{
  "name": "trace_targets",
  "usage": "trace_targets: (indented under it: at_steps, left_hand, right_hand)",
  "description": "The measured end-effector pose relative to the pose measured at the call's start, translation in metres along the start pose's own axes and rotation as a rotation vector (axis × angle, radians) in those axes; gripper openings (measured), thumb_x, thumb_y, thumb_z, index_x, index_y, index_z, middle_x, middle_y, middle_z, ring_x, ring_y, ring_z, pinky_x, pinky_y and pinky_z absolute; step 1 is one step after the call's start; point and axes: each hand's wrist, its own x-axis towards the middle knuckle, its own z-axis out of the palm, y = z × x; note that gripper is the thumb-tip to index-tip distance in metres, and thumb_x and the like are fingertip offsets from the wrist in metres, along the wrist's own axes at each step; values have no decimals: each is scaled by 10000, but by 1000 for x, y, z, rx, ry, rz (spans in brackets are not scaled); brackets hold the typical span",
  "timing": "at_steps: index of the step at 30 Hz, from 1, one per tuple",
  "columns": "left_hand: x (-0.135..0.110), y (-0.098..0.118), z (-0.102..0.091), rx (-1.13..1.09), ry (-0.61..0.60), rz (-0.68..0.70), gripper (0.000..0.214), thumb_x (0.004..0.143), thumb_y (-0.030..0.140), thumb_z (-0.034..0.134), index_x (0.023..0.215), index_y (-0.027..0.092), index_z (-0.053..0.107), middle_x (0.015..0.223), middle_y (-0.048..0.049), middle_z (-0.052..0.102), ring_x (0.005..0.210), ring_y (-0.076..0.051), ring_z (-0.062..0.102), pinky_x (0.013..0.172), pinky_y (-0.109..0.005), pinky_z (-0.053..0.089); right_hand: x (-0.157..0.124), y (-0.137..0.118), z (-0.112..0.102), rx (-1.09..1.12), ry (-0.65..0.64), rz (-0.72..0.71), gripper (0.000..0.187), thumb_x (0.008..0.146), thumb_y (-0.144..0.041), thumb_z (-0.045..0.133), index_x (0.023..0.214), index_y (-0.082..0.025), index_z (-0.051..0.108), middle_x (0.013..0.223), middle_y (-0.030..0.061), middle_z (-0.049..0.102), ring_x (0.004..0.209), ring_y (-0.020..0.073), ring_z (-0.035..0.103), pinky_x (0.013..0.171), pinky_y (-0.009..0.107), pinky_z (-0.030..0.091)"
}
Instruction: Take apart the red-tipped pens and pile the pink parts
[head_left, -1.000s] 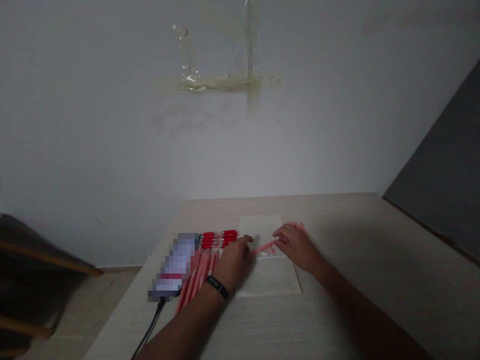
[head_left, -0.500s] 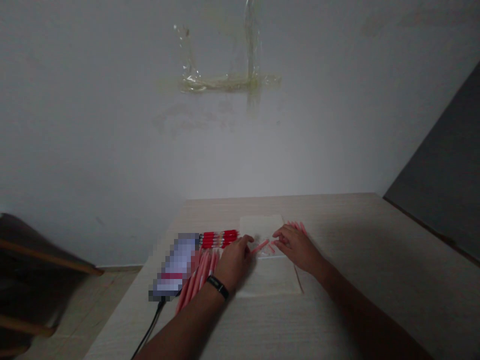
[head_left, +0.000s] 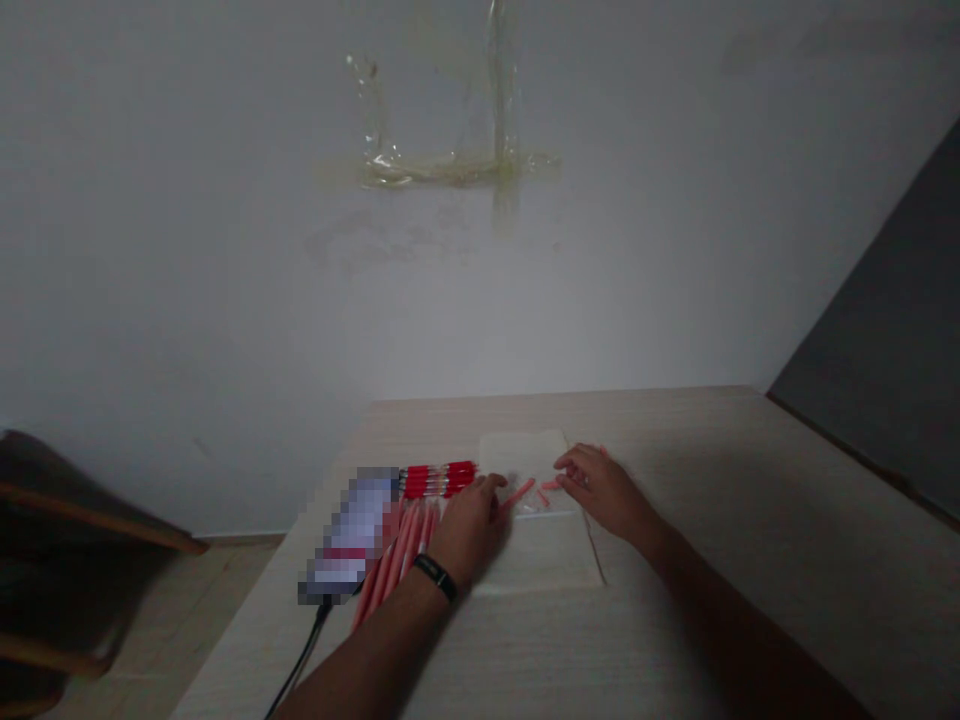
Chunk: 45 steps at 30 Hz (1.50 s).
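Observation:
My left hand (head_left: pixel 469 528) lies on the table with curled fingers pinching the near end of a pink pen tube (head_left: pixel 517 494), a black band on its wrist. My right hand (head_left: pixel 604 490) rests to the right with fingers curled over something I cannot make out. A small pink piece (head_left: pixel 550 485) lies by its fingertips. Both hands lie over a pale sheet (head_left: pixel 536 550). Left of my left hand lie several pink tubes (head_left: pixel 397 555) and a row of red-capped pens (head_left: pixel 439 477).
A blurred-out flat device (head_left: pixel 351 533) with a black cable (head_left: pixel 300 655) sits at the table's left edge. The light wooden table (head_left: pixel 750 560) meets a white wall with old tape marks (head_left: pixel 450 165). A dark chair (head_left: pixel 67 560) stands at the left.
My right hand has let go of the pink tube's far end and drawn slightly to the right. The tube now lies tilted at my left hand's fingers. My left hand has barely moved.

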Motion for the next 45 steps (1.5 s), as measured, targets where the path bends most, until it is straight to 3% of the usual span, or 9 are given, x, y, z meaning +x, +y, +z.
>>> trace_targets:
  at_steps: [4, 11, 15, 22, 25, 34, 39, 42, 45]
  left_hand:
    - [1, -1, 1, -17, 1, 7, 358, 872, 182, 569, 1228, 188, 610, 1003, -80, 704, 868, -183, 643, 760, -272, 463]
    - [0, -3, 1, -8, 35, 16, 373, 849, 166, 595, 1219, 207, 617, 1064, -78, 680, 850, -176, 645, 743, -268, 463]
    - [0, -6, -13, -20, 120, 55, 345, 849, 227, 628, 1194, 221, 626, 1052, -69, 670, 855, -190, 639, 752, -291, 465]
    - [9, -12, -41, -95, 159, 70, 150, 898, 281, 555, 915, 172, 656, 873, -54, 679, 793, -180, 621, 727, -284, 457]
    - [11, -14, -40, -126, 154, 80, 166, 902, 299, 544, 868, 170, 643, 855, -54, 674, 776, -174, 615, 705, -270, 448]
    - [14, -15, -34, -128, 141, 73, 163, 881, 298, 561, 816, 167, 634, 793, -41, 651, 721, -169, 577, 658, -262, 401]
    - [12, -9, -39, -100, 106, 74, 187, 909, 311, 537, 820, 172, 626, 781, -36, 639, 714, -171, 563, 651, -266, 376]
    - [11, -7, -39, -121, 66, 72, 202, 933, 322, 511, 846, 177, 621, 784, -31, 641, 699, -168, 559, 641, -268, 366]
    - [11, -6, -38, -134, 26, 59, 186, 928, 298, 514, 833, 178, 618, 799, -34, 645, 709, -170, 564, 642, -270, 366]
  right_hand:
    - [2, 5, -5, 24, 7, -13, 109, 905, -255, 589, 971, -209, 662, 897, 32, 643, 843, 183, 604, 857, 340, 447]
    - [4, 13, -9, 10, 15, -33, 99, 899, -238, 571, 925, -200, 658, 861, 29, 624, 798, 173, 596, 760, 301, 468]
    - [4, 18, -15, 18, -11, -29, 101, 898, -232, 561, 875, -199, 653, 859, 29, 624, 775, 164, 600, 733, 290, 476]
    - [3, 22, -22, -9, -51, -35, 196, 924, -273, 518, 778, -194, 622, 775, 6, 597, 635, 131, 590, 622, 256, 458]
    - [2, 23, -21, 23, -82, 24, 215, 932, -299, 499, 786, -190, 613, 744, -1, 602, 526, 106, 560, 531, 233, 435]
    - [2, 23, -17, 93, -125, 50, 215, 944, -300, 480, 779, -197, 571, 721, -22, 603, 415, 72, 500, 496, 218, 405]
    - [4, 18, -17, 90, -125, 54, 204, 937, -278, 489, 765, -206, 571, 676, -24, 597, 477, 104, 535, 602, 247, 461]
    - [6, 15, -14, 55, -86, 34, 171, 920, -258, 521, 769, -214, 589, 641, -25, 592, 597, 146, 585, 788, 314, 486]
    - [8, 15, -11, 21, -53, 11, 165, 908, -236, 542, 756, -214, 602, 658, -22, 613, 707, 169, 614, 1021, 412, 386]
